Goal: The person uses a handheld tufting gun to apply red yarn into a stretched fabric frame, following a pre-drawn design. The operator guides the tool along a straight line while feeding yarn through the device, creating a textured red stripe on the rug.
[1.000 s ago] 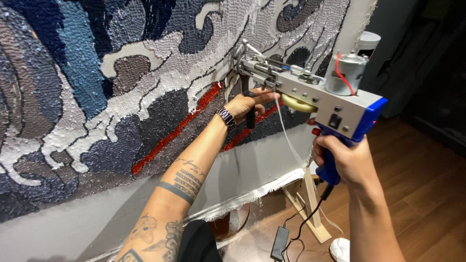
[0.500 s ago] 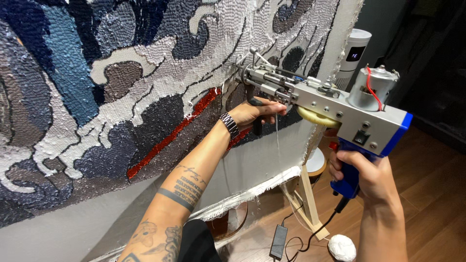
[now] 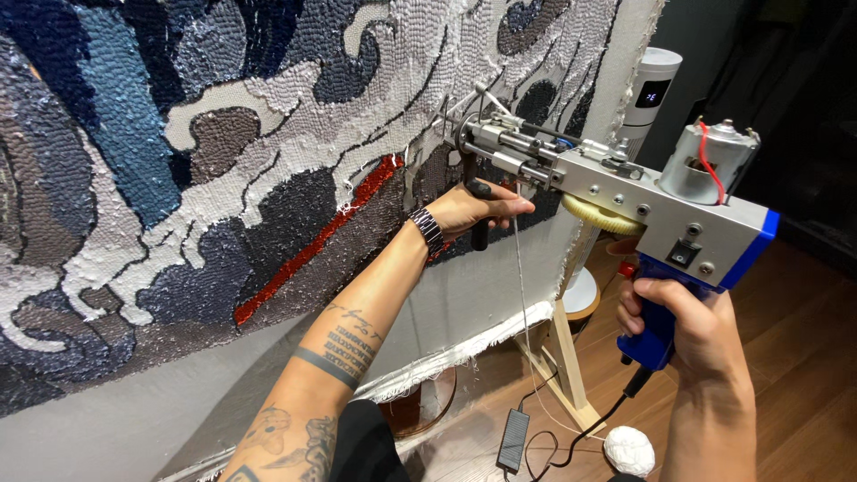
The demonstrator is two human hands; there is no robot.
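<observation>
Two hands on one tool, and the picture has shifted: the silver and blue electric tufting gun (image 3: pixel 616 192) sits lower and further right in view than a second ago, its needle end holding close against the stretched backing cloth with the blue, grey and white wave pattern (image 3: pixel 223 152). The left hand (image 3: pixel 473 208) is closed around the gun's black front handle just under the needle, as it was a moment back, wrist strap and all. The right hand (image 3: pixel 683 326) is wrapped tight round the blue rear grip, with the black power cord (image 3: pixel 580 433) trailing below it. A thin white yarn strand (image 3: pixel 518 295) drops between the two hands to a white yarn ball (image 3: pixel 629 449) on the wooden floor beneath the right wrist. My read: stitching near the red stripe (image 3: pixel 312 241) goes on, steady.
</observation>
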